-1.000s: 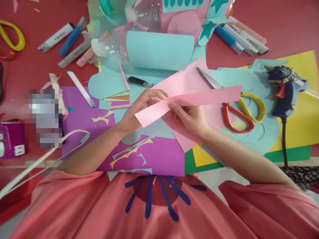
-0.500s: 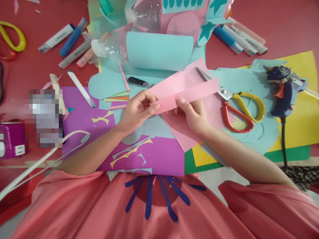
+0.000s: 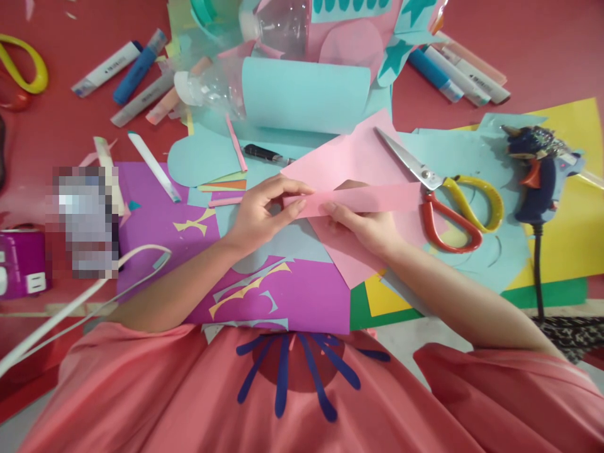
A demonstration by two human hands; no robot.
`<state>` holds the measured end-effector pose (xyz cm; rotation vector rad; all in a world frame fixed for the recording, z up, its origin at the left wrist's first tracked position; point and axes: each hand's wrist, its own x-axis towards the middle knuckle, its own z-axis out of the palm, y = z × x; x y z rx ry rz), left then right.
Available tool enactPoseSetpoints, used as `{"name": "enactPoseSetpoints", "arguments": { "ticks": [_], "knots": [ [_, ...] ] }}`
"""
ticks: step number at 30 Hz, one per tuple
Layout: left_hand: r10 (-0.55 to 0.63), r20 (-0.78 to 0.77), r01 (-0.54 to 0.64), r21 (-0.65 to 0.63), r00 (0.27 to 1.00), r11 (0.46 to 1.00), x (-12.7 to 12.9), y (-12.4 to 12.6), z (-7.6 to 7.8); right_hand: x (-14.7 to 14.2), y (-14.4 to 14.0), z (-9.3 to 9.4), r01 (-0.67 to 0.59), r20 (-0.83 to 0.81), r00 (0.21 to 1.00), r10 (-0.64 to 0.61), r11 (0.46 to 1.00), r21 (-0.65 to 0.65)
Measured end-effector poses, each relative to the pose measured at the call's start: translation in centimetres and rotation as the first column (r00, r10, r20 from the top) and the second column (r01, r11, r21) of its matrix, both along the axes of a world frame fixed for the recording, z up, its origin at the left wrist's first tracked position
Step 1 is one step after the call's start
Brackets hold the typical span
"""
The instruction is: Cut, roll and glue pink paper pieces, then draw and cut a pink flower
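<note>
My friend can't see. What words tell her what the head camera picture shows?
Two bare hands, left hand and right hand, hold a pink paper strip level over coloured paper sheets on a red table. Red-and-yellow scissors and a blue glue gun lie to the right.

scissors (image 3: 443, 189) just right of hands, glue gun (image 3: 538, 170) farther right, markers (image 3: 127, 75) top left, bare red table (image 3: 542, 50) top right

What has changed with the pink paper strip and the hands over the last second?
The pink paper strip has swung from slanting up to the right to lying nearly level, and it shows shorter than a second ago. The left hand still pinches its left end; the right hand stays under it, fingers against its lower edge. The scissors, glue gun and black pen lie where they were.
</note>
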<state>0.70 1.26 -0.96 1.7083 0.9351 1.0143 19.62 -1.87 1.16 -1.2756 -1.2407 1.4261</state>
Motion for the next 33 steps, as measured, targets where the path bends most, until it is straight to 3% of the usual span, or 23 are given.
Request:
{"name": "enactPoseSetpoints", "arguments": {
  "ticks": [3,11,16,22,27,33],
  "knots": [
    [-0.013,0.014,0.013,-0.029,1.000,0.999,-0.01,-0.09,0.07,0.09,0.15,0.04,-0.004,-0.002,1.000,0.004,1.000,-0.028],
    [-0.102,0.090,0.126,-0.340,0.991,0.932,0.25,-0.75,0.01,0.04,0.26,0.00,-0.058,-0.015,0.998,0.057,0.997,-0.049],
    [-0.054,0.095,0.084,-0.359,0.994,0.929,0.33,-0.67,0.23,0.03,0.23,0.18,-0.097,0.005,0.995,0.098,0.989,-0.110],
    [-0.022,0.085,0.051,-0.365,0.996,0.929,0.39,-0.60,0.22,0.00,0.40,0.31,-0.094,0.047,0.994,0.095,0.996,-0.004],
    [-0.033,0.067,0.055,-0.361,0.997,0.931,0.34,-0.62,0.17,-0.09,0.30,0.22,-0.044,0.011,0.999,0.045,0.998,-0.040],
    [-0.004,0.079,0.034,-0.386,0.997,0.922,0.47,-0.61,0.48,-0.01,0.41,0.37,-0.080,0.009,0.997,0.080,0.996,-0.049]
  ]
}}
